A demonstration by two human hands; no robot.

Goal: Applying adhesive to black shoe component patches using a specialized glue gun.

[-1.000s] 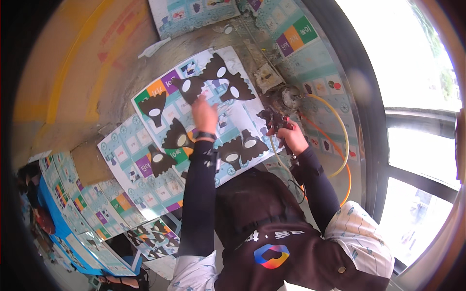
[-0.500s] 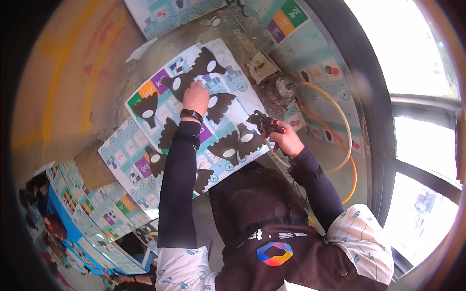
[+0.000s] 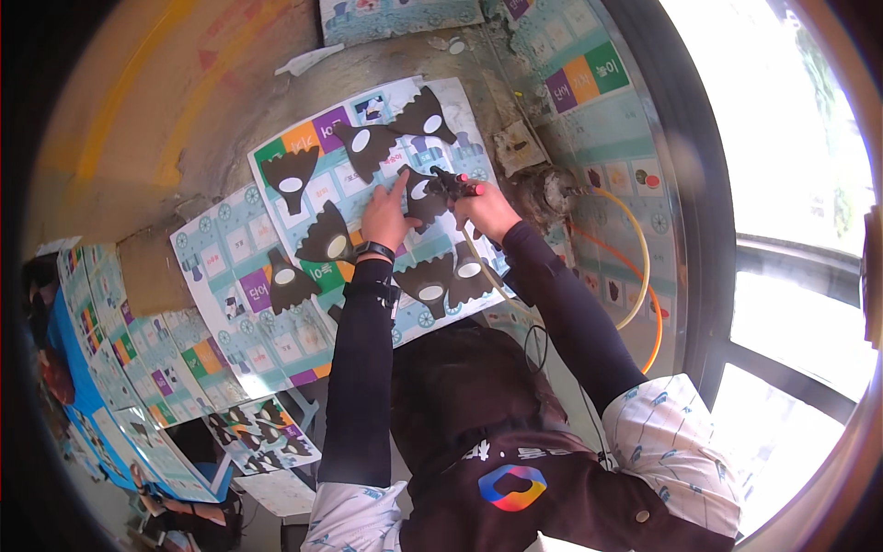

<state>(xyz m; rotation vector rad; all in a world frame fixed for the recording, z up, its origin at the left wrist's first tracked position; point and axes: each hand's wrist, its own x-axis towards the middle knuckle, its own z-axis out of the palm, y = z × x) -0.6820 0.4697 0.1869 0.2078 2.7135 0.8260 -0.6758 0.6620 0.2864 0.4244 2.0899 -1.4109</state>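
Observation:
My left hand (image 3: 388, 213) lies with thumb and index finger spread against the edge of a dark, scalloped flat piece with a white oval (image 3: 427, 213). My right hand (image 3: 490, 213) is closed round a black spray gun (image 3: 449, 186) with red parts, its nozzle end over that same piece. A pale hose hangs from the gun. Similar pieces lie around: one at the upper middle (image 3: 363, 147), one at the top right (image 3: 425, 118), one at the left (image 3: 292, 177), and several nearer me. They rest on a printed sheet (image 3: 349, 267).
A round, crusted metal fitting (image 3: 549, 195) stands at the right, with a yellow hose (image 3: 641, 248) and an orange hose beside it. A window (image 3: 782, 304) is at the far right. At lower left are other printed sheets (image 3: 156, 359), a blue surface (image 3: 74, 368) and another person's arm (image 3: 175, 504).
My left hand has left the upper-middle piece and moved to one nearer the right. My right hand has brought the spray gun up and left, over that piece. The view has turned slightly.

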